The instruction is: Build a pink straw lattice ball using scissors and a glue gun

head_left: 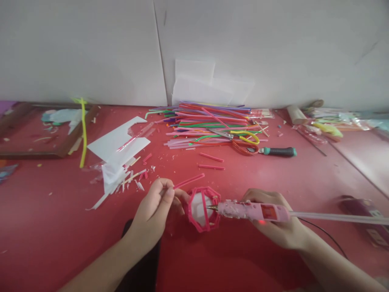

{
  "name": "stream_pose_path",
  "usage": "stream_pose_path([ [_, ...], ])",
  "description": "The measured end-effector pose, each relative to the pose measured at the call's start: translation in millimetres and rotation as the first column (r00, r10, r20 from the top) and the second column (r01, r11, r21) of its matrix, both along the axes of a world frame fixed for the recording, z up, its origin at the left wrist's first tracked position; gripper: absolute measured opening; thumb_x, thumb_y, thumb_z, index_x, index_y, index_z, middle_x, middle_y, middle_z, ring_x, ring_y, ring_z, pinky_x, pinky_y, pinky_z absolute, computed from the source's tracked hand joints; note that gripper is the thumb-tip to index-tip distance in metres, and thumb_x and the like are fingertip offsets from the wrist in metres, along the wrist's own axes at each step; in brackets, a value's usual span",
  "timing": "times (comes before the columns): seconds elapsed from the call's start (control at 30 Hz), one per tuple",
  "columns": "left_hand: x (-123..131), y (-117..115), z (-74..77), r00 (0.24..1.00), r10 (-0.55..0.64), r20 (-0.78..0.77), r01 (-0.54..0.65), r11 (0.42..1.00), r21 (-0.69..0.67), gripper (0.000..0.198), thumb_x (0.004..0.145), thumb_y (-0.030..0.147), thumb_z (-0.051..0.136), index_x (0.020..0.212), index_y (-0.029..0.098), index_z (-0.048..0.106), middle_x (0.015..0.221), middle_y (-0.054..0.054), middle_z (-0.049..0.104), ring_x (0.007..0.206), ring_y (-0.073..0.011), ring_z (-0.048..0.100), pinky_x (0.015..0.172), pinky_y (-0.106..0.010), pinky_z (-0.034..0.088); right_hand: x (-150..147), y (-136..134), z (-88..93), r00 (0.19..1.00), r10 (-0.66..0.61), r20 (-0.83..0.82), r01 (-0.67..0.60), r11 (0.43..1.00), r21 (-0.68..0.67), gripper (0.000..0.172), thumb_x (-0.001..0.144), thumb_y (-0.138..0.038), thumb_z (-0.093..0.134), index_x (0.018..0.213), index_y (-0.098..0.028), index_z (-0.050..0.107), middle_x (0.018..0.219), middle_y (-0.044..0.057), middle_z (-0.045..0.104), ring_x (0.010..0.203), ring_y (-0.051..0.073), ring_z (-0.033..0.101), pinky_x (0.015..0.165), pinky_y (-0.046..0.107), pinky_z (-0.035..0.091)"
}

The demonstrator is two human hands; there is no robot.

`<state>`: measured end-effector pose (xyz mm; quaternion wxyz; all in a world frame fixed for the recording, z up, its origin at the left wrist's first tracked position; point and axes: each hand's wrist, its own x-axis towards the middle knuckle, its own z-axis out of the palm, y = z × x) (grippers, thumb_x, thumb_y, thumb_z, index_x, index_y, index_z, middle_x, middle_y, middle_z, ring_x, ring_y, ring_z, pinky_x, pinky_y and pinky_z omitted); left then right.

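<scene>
In its grip, the left hand (pixel 158 202) pinched a thin, straight pink stick (pixel 190 181); the right hand (pixel 281 234) grasped a pale-pink glue gun (pixel 243 210), its metal nozzle (pixel 212 207) over a pink octagonal frame (pixel 206 219) near the left hand.

This looks like a craft work corner; whether it belongs to a home or a workshop cannot be told. A red desk (pixel 237 259) stands against a pale wall (pixel 91 48), strewn with a heap of coloured sticks (pixel 212 119), scissors (pixel 230 136), cut white paper (pixel 111 142) and small scraps (pixel 139 185), alongside a pink glue gun (pixel 240 209).
</scene>
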<state>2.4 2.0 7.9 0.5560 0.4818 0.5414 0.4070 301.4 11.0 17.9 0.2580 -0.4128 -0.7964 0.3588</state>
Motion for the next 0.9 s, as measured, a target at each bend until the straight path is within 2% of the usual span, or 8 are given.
stream_pose_path([
  [0.33,1.0,0.5,-0.4,1.0,0.003,0.017,-0.003,1.0,-0.021,0.021,0.1,0.041,0.043,0.09,0.024,0.038,0.089,-0.001,0.075,0.065,-0.0143,0.066,0.069,-0.031,0.052,-5.0,1.1,4.9,0.999,-0.004,0.045,0.002,0.999,0.046,0.009,0.084,-0.022,0.049,0.076,-0.02,0.053,0.065,0.001,0.058,0.053,0.011,0.05,0.047,0.024,0.04],
  [0.6,-0.3,-0.1,-0.9,1.0,-0.005,-0.019,0.005,1.0,-0.029,0.022,0.101,0.043,0.042,0.09,0.024,0.037,0.092,-0.001,0.075,0.065,-0.0145,0.067,0.067,-0.031,0.049,-6.9,0.6,5.5,0.999,-0.004,0.05,0.002,1.0,0.029,0.011,0.084,-0.024,0.048,0.074,-0.021,0.05,0.063,0.0,0.055,0.052,0.011,0.047,0.047,0.024,0.038],
  [0.9,-0.4,-0.6,0.1,1.0,-0.01,0.017,0.011,0.999,-0.046,0.022,0.102,0.042,0.042,0.09,0.024,0.036,0.091,0.001,0.075,0.066,-0.0137,0.066,0.071,-0.031,0.049,-6.3,1.2,5.2,0.998,0.001,0.057,-0.003,0.999,0.036,0.008,0.083,-0.022,0.049,0.076,-0.021,0.049,0.065,0.001,0.057,0.052,0.012,0.048,0.047,0.025,0.038],
])
